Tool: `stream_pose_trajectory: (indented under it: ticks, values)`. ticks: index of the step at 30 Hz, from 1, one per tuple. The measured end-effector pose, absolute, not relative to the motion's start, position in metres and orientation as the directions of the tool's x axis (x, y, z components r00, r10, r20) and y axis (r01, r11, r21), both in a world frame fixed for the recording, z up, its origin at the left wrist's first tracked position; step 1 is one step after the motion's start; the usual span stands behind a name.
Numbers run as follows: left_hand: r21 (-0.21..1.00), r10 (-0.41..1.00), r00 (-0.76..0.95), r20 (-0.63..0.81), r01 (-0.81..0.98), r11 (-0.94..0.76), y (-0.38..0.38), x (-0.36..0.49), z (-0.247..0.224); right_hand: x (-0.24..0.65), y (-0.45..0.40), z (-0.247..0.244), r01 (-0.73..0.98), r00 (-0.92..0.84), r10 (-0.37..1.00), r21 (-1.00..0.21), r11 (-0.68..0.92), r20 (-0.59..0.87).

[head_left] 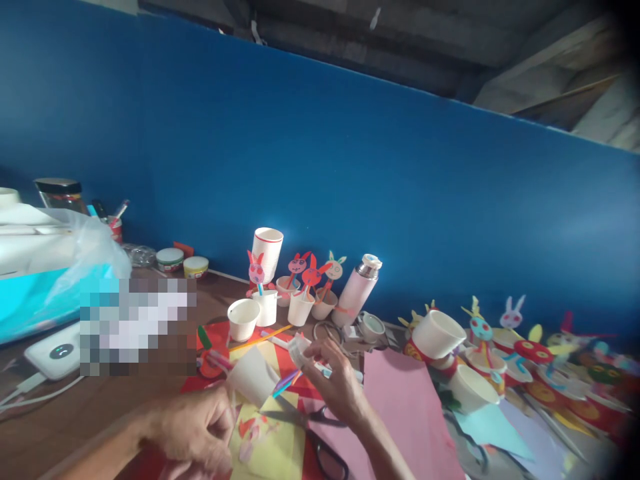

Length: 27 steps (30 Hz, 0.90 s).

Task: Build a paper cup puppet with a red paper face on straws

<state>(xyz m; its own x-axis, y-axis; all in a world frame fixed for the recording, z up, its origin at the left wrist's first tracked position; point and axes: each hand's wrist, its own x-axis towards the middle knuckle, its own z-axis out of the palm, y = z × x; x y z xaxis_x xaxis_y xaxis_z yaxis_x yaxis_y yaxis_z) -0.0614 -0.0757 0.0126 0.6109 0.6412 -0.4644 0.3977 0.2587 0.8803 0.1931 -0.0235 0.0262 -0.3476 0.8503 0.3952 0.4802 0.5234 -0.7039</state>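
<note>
My left hand [197, 427] is closed, its curled fingers at the rim of a tilted white paper cup [254, 377]. To its right, my right hand [336, 375] pinches a small clear roll of tape [299, 351] between thumb and fingers. Below the cup lies yellow paper [275, 450] with pink and red scraps [253, 430] on it. Black-handled scissors [327, 455] rest under my right forearm, blades pointing left. Several coloured sticks or pens [286, 385] lie between the cup and my right hand.
Behind stand an open paper cup [243, 320], several cups with paper rabbit faces, a stacked cup column [267, 257] and a pale thermos [356, 291]. More decorated cups [483, 360] crowd the right. Pink paper [405, 413] lies right; a white power bank [55, 351] with cable sits left.
</note>
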Motion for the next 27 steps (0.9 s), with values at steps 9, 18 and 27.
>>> stream_pose_trajectory:
  ticks: [9,18,27]
  values:
    - [0.959,0.962,0.192,0.195,0.17,-0.228,-0.052,-0.02,0.058,0.189,-0.03,0.028,0.25,-0.38,0.907,-0.924,0.29,0.182]
    - [0.997,0.949,0.312,0.038,0.05,-0.056,-0.036,0.003,0.032,0.181,-0.033,0.035,-0.048,-0.339,0.929,-0.989,0.138,0.146]
    - [0.991,0.913,0.399,-0.085,-0.063,0.12,-0.035,-0.006,0.035,0.183,-0.028,0.026,0.005,-0.231,0.952,-0.978,0.207,0.2]
